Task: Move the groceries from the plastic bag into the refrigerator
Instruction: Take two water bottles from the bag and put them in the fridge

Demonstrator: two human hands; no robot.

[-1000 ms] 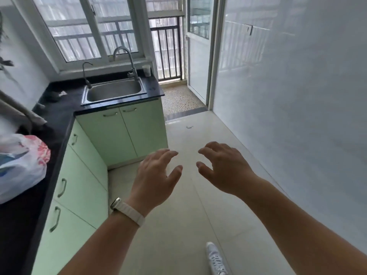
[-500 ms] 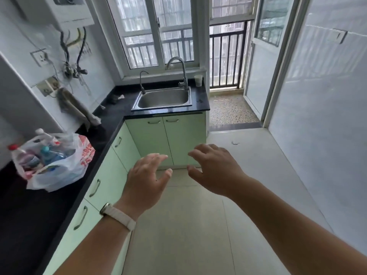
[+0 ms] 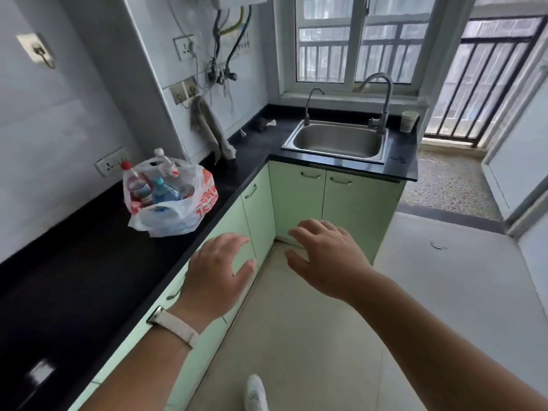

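A white plastic bag [image 3: 178,212] with red print stands on the black countertop [image 3: 89,262] at the left. Several bottles stick out of its open mouth, among them a red-capped bottle [image 3: 130,173] and a blue-capped bottle [image 3: 161,191]. My left hand [image 3: 219,274], with a pale watch strap on the wrist, hovers open over the counter's front edge, right of and nearer than the bag. My right hand [image 3: 323,256] is open too, held out over the floor in front of the green cabinets. Neither hand touches anything. No refrigerator is in view.
A steel sink [image 3: 335,140] with two taps sits in the counter under the window, and a paper cup [image 3: 409,121] stands to its right. Green cabinets [image 3: 296,200] run below the counter. A cloth [image 3: 210,129] hangs on the wall. The tiled floor [image 3: 326,336] stretches toward a balcony door.
The view has swung left, bringing the bag from the left edge toward the middle left and revealing its bottles. Both hands stay open and raised in front of me.
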